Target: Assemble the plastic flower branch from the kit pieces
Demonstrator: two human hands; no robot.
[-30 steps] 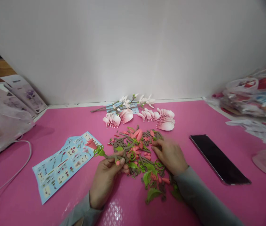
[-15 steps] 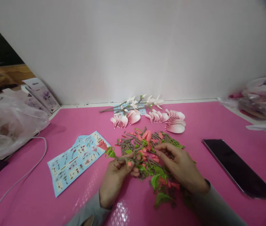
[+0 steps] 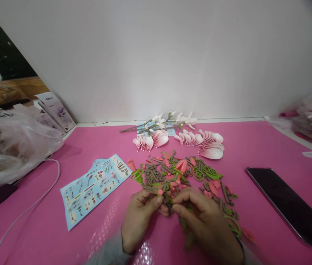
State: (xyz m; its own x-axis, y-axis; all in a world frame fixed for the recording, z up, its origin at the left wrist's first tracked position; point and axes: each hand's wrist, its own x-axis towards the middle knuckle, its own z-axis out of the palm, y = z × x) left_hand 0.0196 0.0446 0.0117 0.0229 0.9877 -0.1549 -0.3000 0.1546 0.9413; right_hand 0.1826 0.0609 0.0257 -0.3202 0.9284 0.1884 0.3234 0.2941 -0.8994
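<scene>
Left hand [image 3: 139, 221] pinches thin brown plastic stem [image 3: 152, 188], bud end out. Pink bud [image 3: 131, 165] and green ring [image 3: 137, 176] stick out beside blue parts sheet [image 3: 95, 191]. Right hand [image 3: 205, 224] closed, fingers pinching small thing by stem; blurred, cannot tell what. Both hands low over pile of pink, green, brown bits [image 3: 178, 173] on pink desk [image 3: 255, 147]. Stem looks light, stiff, maybe easy to snap; best held by brown part, not bud. Hands hide stem's far end, near part of pile.

Home craft desk, seemingly: pink tabletop [image 3: 34, 235], printed instruction sheet [image 3: 94, 191], phone [image 3: 285, 204], plastic bags [image 3: 12, 147] (white wall [image 3: 156, 55] behind).
</scene>
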